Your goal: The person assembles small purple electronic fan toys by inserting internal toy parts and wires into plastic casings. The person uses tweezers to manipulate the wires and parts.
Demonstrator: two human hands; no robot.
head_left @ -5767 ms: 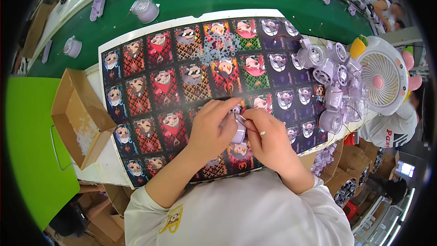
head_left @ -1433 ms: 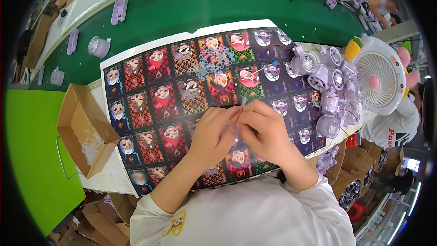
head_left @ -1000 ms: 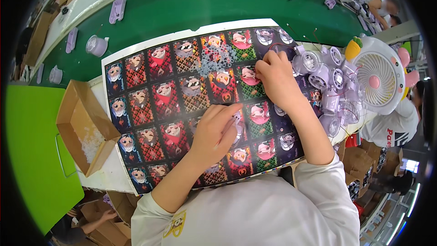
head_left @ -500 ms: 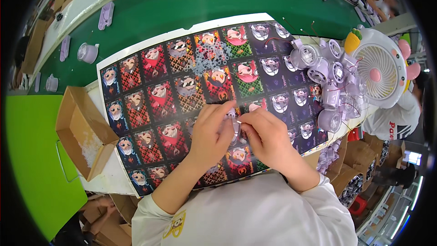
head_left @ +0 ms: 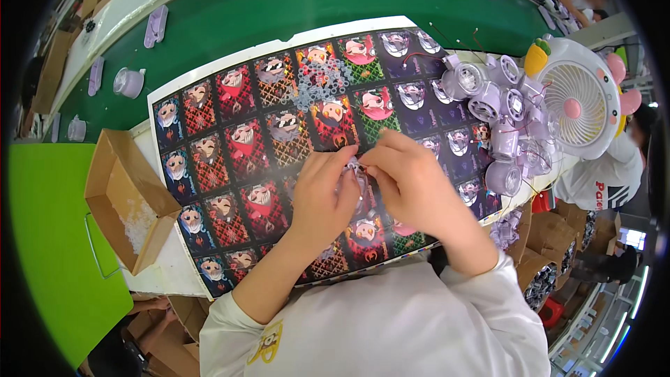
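Observation:
My left hand [head_left: 322, 192] is closed around a small lilac plastic part [head_left: 361, 185], mostly hidden by the fingers, over the middle of a printed sheet. My right hand [head_left: 412, 176] pinches at the upper end of that part, thumb and forefinger together. Whatever lies between the right fingertips is too small to make out. Beneath both hands lies the sheet [head_left: 234, 101] of dark cartoon card pictures. A cluster of small translucent rings [head_left: 324, 78] lies on it beyond the hands.
At the right, lilac round housings [head_left: 504, 141] with thin wires are heaped beside a white fan [head_left: 574, 108]. An open cardboard box [head_left: 115, 185] of small clear pieces stands at left. Lilac parts ride a green belt [head_left: 251, 7] beyond. Other people work at right and lower left.
My right hand has moved from beside the lilac part up to its top end; the small white piece seen in its fingertips is now hidden. Parts on the belt have shifted slightly left.

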